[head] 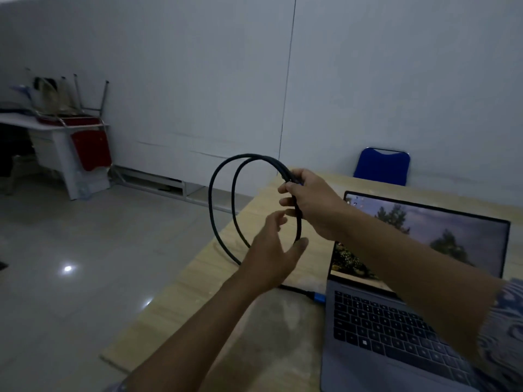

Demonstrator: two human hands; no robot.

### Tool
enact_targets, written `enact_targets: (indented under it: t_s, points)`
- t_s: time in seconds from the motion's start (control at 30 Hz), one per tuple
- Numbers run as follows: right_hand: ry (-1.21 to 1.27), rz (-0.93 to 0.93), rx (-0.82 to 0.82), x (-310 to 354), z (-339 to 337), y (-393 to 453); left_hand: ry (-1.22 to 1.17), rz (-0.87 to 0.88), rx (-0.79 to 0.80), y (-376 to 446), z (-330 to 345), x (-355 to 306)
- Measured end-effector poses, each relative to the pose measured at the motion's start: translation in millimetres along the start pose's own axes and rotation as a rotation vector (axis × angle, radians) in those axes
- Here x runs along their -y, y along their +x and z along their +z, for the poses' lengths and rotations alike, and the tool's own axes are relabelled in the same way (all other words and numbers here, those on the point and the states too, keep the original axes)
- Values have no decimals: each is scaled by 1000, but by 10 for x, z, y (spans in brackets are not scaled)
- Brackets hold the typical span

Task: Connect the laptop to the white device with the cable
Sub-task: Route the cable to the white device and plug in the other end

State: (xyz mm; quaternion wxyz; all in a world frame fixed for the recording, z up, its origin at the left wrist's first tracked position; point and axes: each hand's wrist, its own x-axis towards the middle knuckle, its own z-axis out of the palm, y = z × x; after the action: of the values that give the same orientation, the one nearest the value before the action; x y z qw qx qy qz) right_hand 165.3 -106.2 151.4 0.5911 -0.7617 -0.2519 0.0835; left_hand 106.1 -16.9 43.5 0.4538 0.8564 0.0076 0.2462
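An open grey laptop stands on the wooden table, its screen lit. A black cable loops up in the air above the table's left side. Its blue-tipped plug sits at the laptop's left edge. My right hand is raised above the table and grips the gathered coil near the top. My left hand is just below it, fingers spread, touching the lower part of the loop without closing on it. No white device is in view.
A blue chair stands behind the table's far edge against the wall. To the far left is a white desk with red chairs stacked on it. Tiled floor lies left of the table.
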Motion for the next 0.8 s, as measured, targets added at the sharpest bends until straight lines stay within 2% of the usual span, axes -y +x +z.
enact_targets:
  t_s: [0.1,0.27,0.4,0.57,0.8]
  points:
    - [6,-1,23,193,-72,-173,35,35,59,12,34,-185]
    - [-199,-40,-108,345,-516,-469,-70,119,-32,-232,17,-484]
    - [-362,103,23,277,-859,-822,-263,138,6,-326,-69,-729]
    - [-343,253,120,101,-1165,-1383,-505,19,46,-310,-52,-1065]
    - [-303,443,199,-124,-1334,-2040,-655,-133,-36,-41,-83,-1366]
